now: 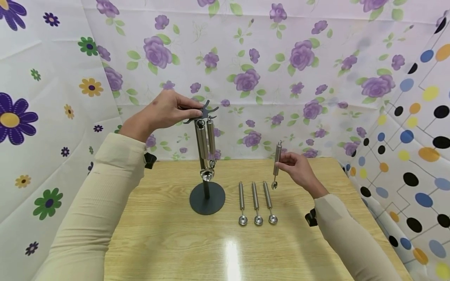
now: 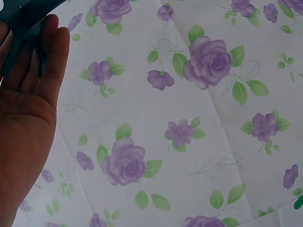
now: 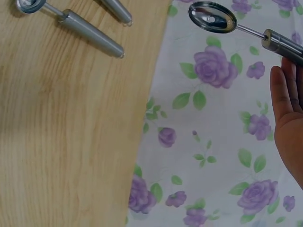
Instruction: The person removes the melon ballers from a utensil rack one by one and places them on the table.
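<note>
Your left hand [image 1: 168, 109] pinches the top of the stand [image 1: 206, 189], with the thumb and fingers closed on the metal beside its hooks [image 1: 206, 113]. This grip presumably steadies the stand: the post is tall and slim, and the hanging load could tip or turn it. The left wrist view shows the fingers at the dark hooks, but the exact contact is cut off at the frame edge.

Your right hand [image 1: 298, 168] pinches a spoon [image 1: 277, 156] by its handle, well to the right of the stand. The spoon is nearly upright, bowl down, with the hanging loop at the top clear of your fingers. Holding it by the handle likely keeps that loop free to meet a hook. The right wrist view shows an oval bowl; the fingertips there are partly cut off.

At least two hanging spoons [image 1: 202, 142] are on the stand, handles up and bowls down; they overlap, so an exact count is not possible. The stand's round base [image 1: 215, 203] rests flat on the table [image 1: 168, 242], probably wide enough to balance the post.

Three loose spoons [image 1: 255, 195] lie side by side just right of the base, handles pointing away from you and round bowls towards you. The gaps between them likely make each handle easy to pick up singly.
</note>
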The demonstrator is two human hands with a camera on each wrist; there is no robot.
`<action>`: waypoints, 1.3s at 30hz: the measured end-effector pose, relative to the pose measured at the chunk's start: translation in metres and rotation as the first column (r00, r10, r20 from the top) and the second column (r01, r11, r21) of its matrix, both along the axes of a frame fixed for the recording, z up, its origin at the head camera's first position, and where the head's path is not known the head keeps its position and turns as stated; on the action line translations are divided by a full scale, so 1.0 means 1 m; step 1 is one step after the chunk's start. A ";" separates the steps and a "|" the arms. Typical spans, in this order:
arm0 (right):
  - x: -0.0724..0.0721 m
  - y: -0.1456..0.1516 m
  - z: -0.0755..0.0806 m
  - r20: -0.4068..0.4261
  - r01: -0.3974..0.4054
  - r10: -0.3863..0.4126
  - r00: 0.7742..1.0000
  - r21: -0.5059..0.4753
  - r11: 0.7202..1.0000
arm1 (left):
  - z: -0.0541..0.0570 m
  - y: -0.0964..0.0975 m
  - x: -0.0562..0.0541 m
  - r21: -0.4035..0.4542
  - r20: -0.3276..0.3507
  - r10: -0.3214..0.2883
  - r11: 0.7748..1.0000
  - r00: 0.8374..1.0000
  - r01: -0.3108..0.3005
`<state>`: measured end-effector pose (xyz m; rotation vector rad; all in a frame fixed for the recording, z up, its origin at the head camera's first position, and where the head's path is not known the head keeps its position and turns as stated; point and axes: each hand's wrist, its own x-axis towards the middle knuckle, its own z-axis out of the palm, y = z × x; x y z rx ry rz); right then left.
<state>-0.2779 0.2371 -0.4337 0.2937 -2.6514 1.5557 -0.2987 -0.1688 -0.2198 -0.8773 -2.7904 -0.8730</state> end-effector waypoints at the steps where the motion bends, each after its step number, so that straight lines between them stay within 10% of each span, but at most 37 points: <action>1: 0.000 0.002 -0.003 -0.001 -0.001 0.001 1.000 -0.004 1.000 | 0.000 0.000 0.000 0.003 0.002 0.000 1.000 1.000 0.000; 39: 0.020 0.033 -0.090 0.131 0.099 -0.097 0.987 -0.006 0.995 | 0.000 -0.002 -0.001 0.017 0.008 -0.007 1.000 1.000 0.007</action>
